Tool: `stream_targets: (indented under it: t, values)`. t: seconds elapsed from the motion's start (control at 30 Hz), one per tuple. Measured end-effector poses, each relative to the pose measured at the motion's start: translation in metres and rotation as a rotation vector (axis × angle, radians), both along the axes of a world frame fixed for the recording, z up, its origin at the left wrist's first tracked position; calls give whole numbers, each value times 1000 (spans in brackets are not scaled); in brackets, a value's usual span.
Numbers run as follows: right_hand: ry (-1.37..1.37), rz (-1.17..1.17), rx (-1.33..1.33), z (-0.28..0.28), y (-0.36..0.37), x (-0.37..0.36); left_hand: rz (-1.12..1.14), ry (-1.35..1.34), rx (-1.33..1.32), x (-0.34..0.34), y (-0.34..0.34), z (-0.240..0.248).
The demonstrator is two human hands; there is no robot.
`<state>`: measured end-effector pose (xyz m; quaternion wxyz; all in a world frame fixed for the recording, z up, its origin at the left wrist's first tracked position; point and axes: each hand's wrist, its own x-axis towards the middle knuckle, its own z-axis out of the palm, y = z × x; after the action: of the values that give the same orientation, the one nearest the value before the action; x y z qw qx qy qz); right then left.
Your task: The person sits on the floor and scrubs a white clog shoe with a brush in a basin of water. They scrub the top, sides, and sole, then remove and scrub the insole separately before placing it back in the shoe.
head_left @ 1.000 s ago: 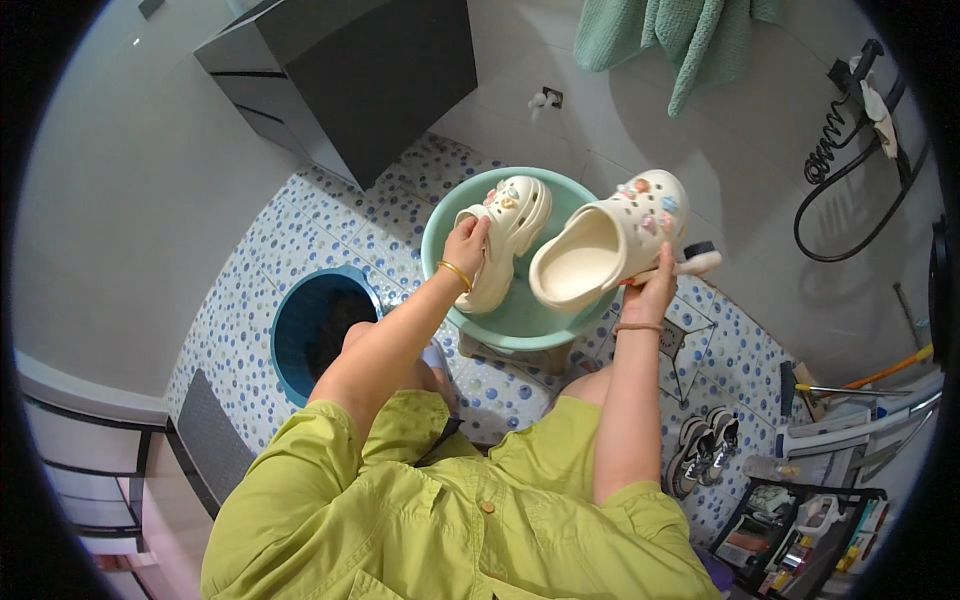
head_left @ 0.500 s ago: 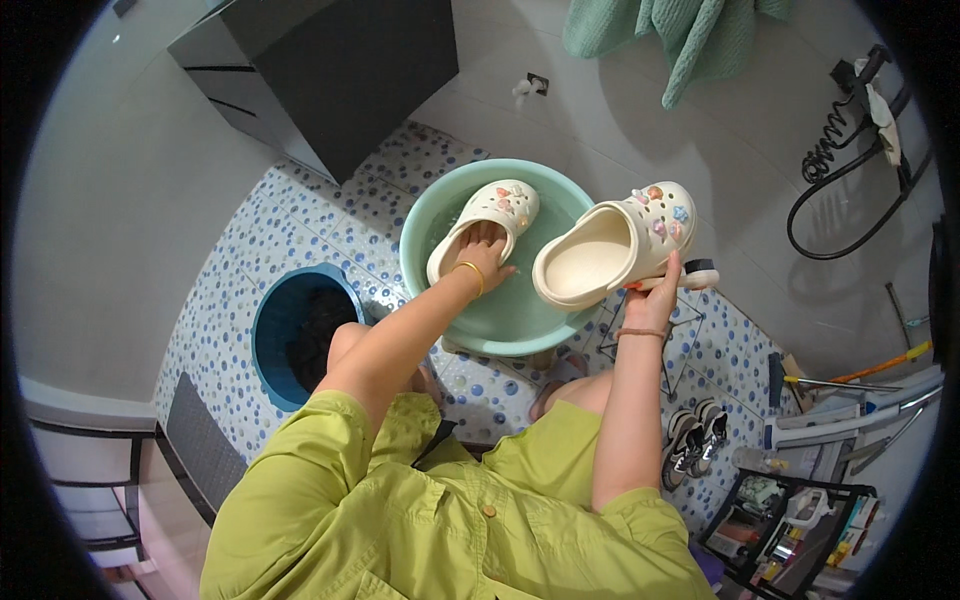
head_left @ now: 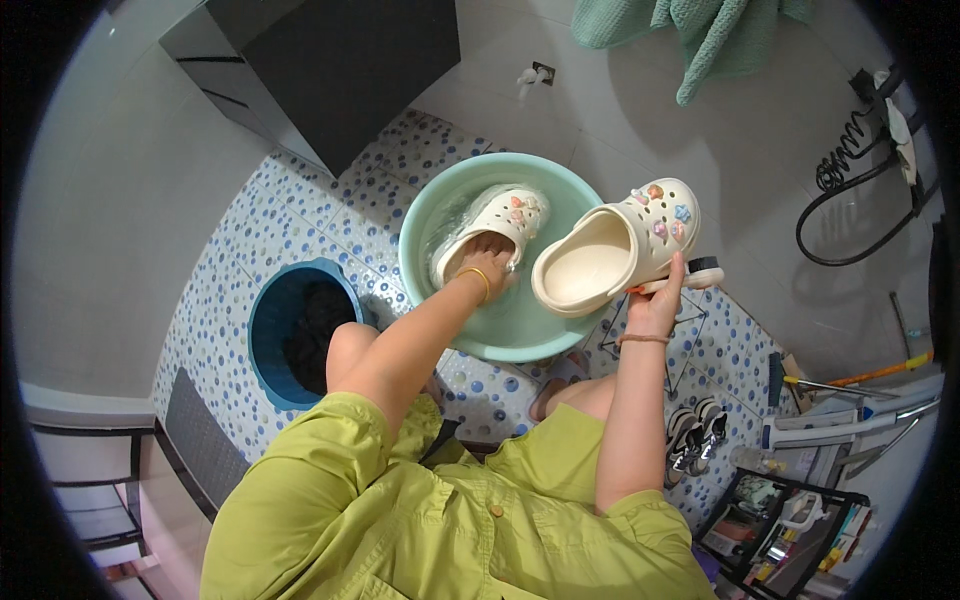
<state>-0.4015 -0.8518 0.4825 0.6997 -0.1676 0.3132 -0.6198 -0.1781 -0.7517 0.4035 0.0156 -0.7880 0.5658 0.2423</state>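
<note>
My left hand [head_left: 486,264] reaches into the opening of a cream clog [head_left: 512,215], its fingers partly hidden inside, and grips it down in the water of a pale green basin [head_left: 412,290]. Water ripples around that clog. In my right hand [head_left: 655,305] is a second cream clog [head_left: 655,215], held over the basin's right rim with its opening tilted toward me. A brush [head_left: 705,274] with dark bristles and a light body is also in my right hand, beneath this clog. Colourful charms decorate both clogs.
Left of the basin stands a blue bucket [head_left: 262,350] with dark cloth inside. A dark cabinet [head_left: 350,70] hangs beyond it. At right are a pair of sneakers [head_left: 697,438], a black rack [head_left: 790,535] of bottles, and a hose [head_left: 830,255] on the wall.
My left hand has pushed its clog down into the basin, and the water now swirls around it. The right hand with its clog and brush has hardly moved.
</note>
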Motion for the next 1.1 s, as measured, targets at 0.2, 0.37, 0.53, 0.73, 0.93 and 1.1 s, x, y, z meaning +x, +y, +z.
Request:
stream_targets:
  t: [0.2, 0.37, 0.53, 0.73, 0.93, 1.1]
  values:
    - [25, 34, 52, 9, 10, 6, -22, -123, -138, -1, 3, -7]
    - [-6, 57, 117, 10, 9, -1, -4, -125, -188, 2, -4, 2]
    - [-20, -87, 67, 12, -9, -42, -120, -260, -52, 8, 3, 4]
    - [221, -207, 187, -43, -70, -108, -18, -56, 81, -1, -5, 14]
    - [233, -174, 220, -129, -107, -127, -4, -38, 131, 5, -9, 9]
    - [719, -103, 333, -206, -88, -91, 6, 41, 206, 6, -13, -6]
